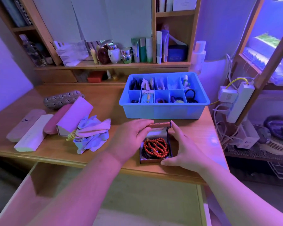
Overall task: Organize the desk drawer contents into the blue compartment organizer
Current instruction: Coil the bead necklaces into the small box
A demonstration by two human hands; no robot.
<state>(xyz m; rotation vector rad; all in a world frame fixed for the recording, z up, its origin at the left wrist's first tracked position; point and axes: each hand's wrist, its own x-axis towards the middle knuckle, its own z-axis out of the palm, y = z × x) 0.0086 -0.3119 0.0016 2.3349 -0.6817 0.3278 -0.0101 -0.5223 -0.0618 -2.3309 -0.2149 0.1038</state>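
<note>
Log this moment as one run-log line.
left hand: holds box lid | right hand: steadies bead box | box: open, before organizer

Both bare forearms stretched forward from the lower edge, converging toward the middle. Left hand point(131, 137) palm down, fingers curled, fingertips gripping the raised lid of a small brown jewellery box point(158, 126). Right hand point(185, 149) turned on its side, index finger pointing up against the lid's right end, thumb lying along the box's near edge.
</note>
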